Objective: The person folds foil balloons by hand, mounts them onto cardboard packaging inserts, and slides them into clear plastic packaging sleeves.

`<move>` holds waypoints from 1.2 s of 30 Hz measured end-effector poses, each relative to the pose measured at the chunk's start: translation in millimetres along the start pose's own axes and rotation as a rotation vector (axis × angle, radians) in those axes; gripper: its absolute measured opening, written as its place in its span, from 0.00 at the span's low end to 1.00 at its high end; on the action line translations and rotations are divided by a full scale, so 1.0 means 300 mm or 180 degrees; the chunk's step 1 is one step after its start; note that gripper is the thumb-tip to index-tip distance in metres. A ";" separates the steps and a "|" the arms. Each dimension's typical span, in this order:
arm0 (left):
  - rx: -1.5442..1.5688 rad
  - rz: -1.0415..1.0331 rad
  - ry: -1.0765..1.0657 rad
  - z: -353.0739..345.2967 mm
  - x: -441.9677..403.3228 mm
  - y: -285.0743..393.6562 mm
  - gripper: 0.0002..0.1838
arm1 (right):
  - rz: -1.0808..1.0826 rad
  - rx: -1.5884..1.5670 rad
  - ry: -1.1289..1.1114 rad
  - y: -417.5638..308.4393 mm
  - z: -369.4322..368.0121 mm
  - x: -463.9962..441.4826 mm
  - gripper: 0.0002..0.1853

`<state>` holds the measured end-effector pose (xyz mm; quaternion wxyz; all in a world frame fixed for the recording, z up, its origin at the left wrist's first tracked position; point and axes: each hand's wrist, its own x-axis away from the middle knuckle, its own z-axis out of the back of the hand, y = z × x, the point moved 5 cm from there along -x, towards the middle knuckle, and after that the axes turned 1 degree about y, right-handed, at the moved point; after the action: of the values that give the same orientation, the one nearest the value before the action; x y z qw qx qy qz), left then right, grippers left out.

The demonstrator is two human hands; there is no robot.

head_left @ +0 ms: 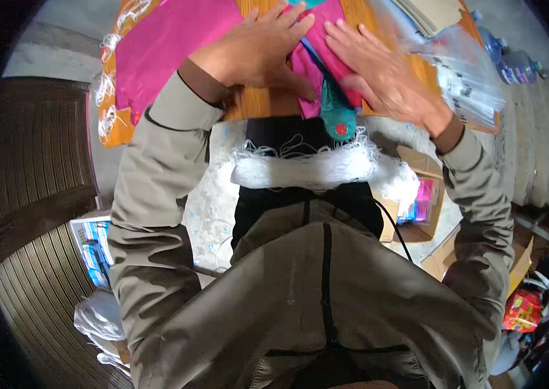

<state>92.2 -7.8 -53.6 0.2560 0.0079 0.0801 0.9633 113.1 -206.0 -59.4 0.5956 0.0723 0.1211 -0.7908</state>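
Centrally, a folded magenta-and-teal sheet [335, 97] on the wooden tabletop [264, 104], its teal tab [338, 117] overhanging the near edge, close to a white string hank [307, 170] at the lap. L. hand [258, 48] (blurred) & R. hand [388, 74] lie flat over the sheet, fingers extended, gripping nothing. Risks, I'd say: uneven pressure may skew folds; loose strands may snag the tab.

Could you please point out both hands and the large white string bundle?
Left hand [260, 48]: head view, back of hand.
Right hand [388, 76]: head view, back of hand.
String bundle [303, 170]: head view, middle of the strands.
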 end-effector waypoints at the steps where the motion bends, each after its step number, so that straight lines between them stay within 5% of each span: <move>1: -0.0038 -0.0041 0.0024 -0.005 0.003 0.005 0.65 | -0.0062 -0.0184 -0.0131 -0.045 0.010 0.026 0.39; 3: -0.0353 -0.0260 0.1899 0.044 0.031 0.094 0.19 | -0.0173 -0.0500 -0.0356 -0.124 0.037 0.067 0.43; 6: -0.0954 -0.0564 0.1210 0.063 0.027 0.048 0.34 | -0.0233 -0.0612 -0.0385 -0.172 0.056 0.103 0.47; 8: -0.0140 -0.0137 0.0474 0.002 0.028 0.015 0.60 | -0.0265 -0.0662 -0.0371 -0.172 0.055 0.109 0.47; 16: -0.0316 -0.0361 0.0876 -0.020 0.083 0.114 0.38 | -0.0249 -0.0652 -0.0338 -0.184 0.067 0.112 0.47; 22: -0.0256 -0.0811 0.0394 -0.014 0.133 0.139 0.39 | -0.0237 -0.0558 -0.0104 -0.170 0.057 0.111 0.42; 26: -0.0160 -0.0939 0.0285 -0.024 0.144 0.127 0.42 | -0.0130 -0.0598 0.0578 -0.152 0.071 0.093 0.25; 31: 0.0294 -0.0838 0.0365 -0.008 0.152 0.118 0.47 | -0.0107 -0.0881 0.0782 -0.105 0.083 0.064 0.16; 36: 0.0603 -0.0781 0.0740 -0.007 0.149 0.127 0.40 | -0.0650 -0.1251 0.1001 -0.051 0.054 0.032 0.06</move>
<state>34.4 -18.7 -50.7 0.3586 -0.0892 0.1998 0.9075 96.4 -215.4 -44.7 0.4893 0.0647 0.3699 -0.7871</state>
